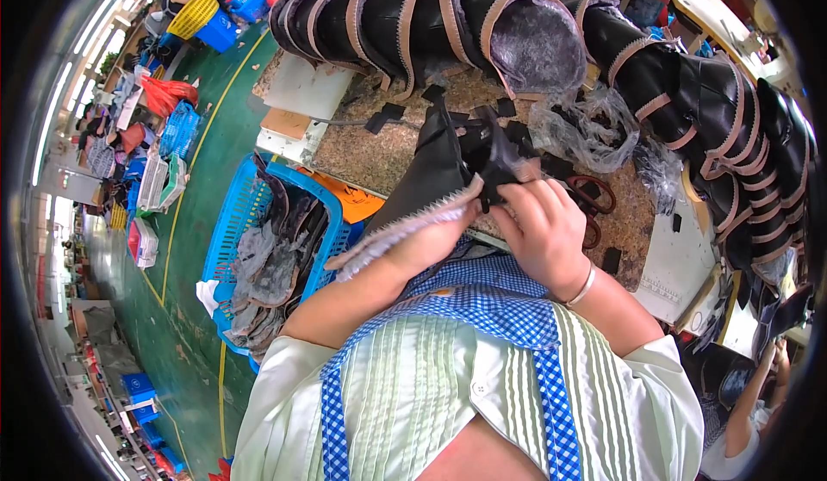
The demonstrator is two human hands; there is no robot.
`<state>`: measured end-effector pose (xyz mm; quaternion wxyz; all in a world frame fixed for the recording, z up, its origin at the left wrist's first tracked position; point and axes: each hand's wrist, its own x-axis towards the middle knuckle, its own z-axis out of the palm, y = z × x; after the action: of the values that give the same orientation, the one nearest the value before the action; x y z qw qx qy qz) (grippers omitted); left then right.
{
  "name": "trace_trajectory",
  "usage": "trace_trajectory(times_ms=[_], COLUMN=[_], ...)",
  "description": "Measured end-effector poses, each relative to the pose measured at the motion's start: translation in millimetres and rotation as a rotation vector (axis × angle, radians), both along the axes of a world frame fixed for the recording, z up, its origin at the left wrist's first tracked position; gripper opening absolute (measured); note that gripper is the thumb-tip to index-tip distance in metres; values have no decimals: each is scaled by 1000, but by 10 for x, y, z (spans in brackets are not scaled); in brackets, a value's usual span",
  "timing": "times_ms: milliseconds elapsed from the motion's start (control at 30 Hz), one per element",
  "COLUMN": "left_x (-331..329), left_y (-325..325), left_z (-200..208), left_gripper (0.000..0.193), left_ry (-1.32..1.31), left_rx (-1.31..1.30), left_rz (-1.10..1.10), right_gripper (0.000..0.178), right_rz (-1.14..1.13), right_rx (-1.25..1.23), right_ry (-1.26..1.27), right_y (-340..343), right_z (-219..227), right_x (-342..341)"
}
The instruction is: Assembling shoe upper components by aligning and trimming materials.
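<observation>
Green floor (194, 300) of a big workshop spreads on the left, and a bench (353, 149) with a speckled brown top stands in front of the person. Over the near edge of this bench, both hands meet at a black piece with pale fleece lining (422, 175). Left hand (444, 235) goes under its zigzag-cut edge, and its fingers are mostly hidden, so I cannot tell whether they pinch; perhaps the hand is inside to support the piece from within. Right hand (544, 231) has its fingers bent and gathered at the dark flap, but blur does not let me tell if they really grip it. Probably the piece is kept between the two hands so that both can reach the same edge.

Just to the right of the right fingers lie scissors (594, 195), maybe for easy reach. Beyond the fingers are small black scraps (385, 117) and clear plastic (590, 128). To their left, a blue basket (226, 248) holds dark lined pieces, likely to keep them together. Farthest ahead, black tubes with fleece (379, 24) rest in a row, apparently nested to save space.
</observation>
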<state>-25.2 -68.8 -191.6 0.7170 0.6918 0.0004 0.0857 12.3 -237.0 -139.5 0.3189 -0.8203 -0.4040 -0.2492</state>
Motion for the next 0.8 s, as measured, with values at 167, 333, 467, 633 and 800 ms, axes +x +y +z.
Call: trace_trajectory(times_ms=[167, 333, 467, 633, 800], left_x=[12, -53, -559, -667, -568], left_y=[94, 16, 533, 529, 396], left_z=[289, 176, 579, 969, 1389], left_gripper=[20, 16, 21, 31, 42], left_ry=[-489, -181, -159, -113, -53], left_rx=[888, 654, 672, 697, 729], left_rz=[-26, -184, -289, -458, -622], right_gripper=[18, 14, 10, 5, 37], right_rz=[143, 90, -89, -7, 841], right_rx=[-108, -43, 376, 538, 439], right_ry=[-180, -56, 365, 515, 1590], right_y=[-64, -47, -88, -29, -361], right_z=[58, 56, -151, -182, -262], right_x=[110, 177, 611, 691, 761])
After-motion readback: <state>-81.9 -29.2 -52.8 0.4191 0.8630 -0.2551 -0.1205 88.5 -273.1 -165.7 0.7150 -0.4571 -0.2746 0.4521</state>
